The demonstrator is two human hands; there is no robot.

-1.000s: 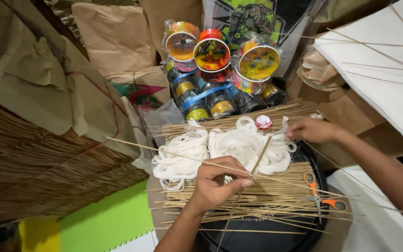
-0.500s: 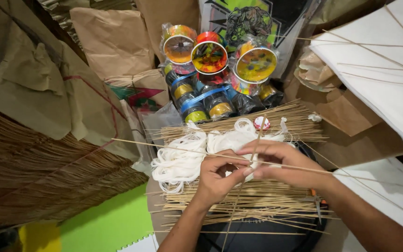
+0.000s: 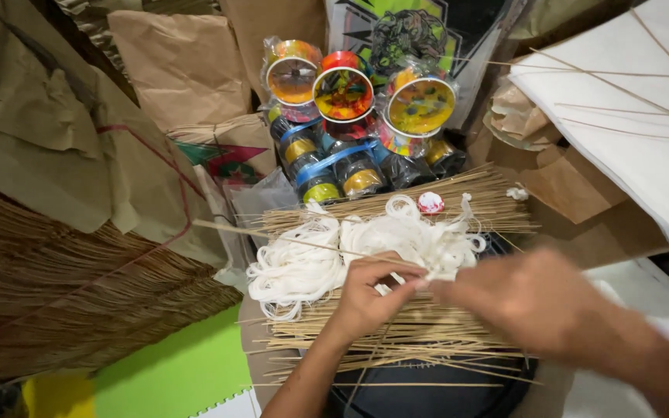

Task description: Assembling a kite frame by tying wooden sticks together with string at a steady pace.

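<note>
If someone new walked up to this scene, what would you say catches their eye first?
Probably the three bright spools at top centre, shiny in orange, red and yellow. Below them, a heap of white string lies across a spread of thin sticks. There the left hand and the blurred right hand meet, pinching a stick and some string.

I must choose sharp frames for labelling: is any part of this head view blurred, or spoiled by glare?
Head view: the right hand is smeared by motion blur; the left hand, white string and thin sticks are fairly sharp; the plastic wrap on the colourful spools shows mild glare; the corners are dim.
</note>
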